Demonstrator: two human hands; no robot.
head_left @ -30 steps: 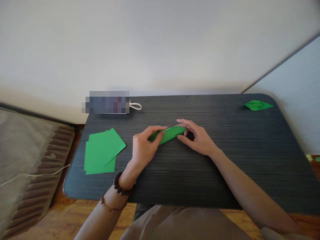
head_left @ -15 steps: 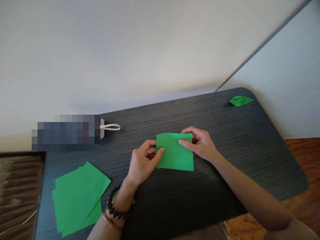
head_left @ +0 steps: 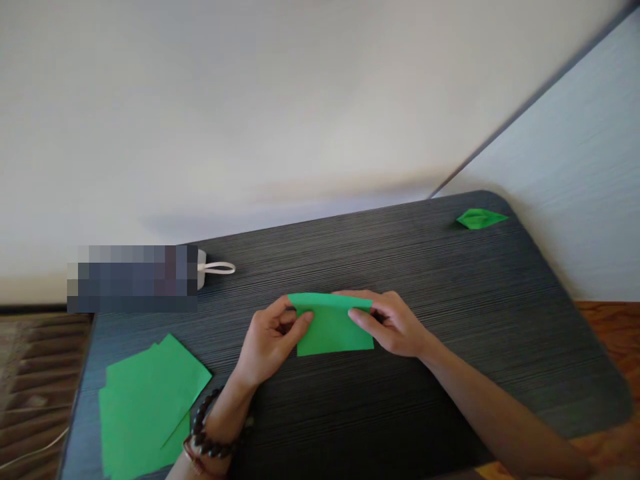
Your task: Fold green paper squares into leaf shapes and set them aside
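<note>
A sheet of green paper (head_left: 334,333) is held between both hands over the dark table, its top edge bent away from me. On its left side, my left hand (head_left: 273,337) pinches it, thumb on the front face and fingers behind. My right hand (head_left: 393,321) grips the upper right part in the same way, the thumb lying across the front. The fingertips behind the paper are hidden. A beaded bracelet (head_left: 207,430) circles my left wrist.
Loose green sheets (head_left: 145,400) overlap at the table's left. A folded green paper piece (head_left: 481,218) lies at the far right corner. Near the wall, a blurred-out object (head_left: 133,279) has a white loop (head_left: 220,267). The dark table (head_left: 310,253) meets the wall behind.
The paper has shifted slightly left and lower in view, and its top now bends back so less of its height shows. Both hands moved with it, still gripping. The camera view tilted a little.
</note>
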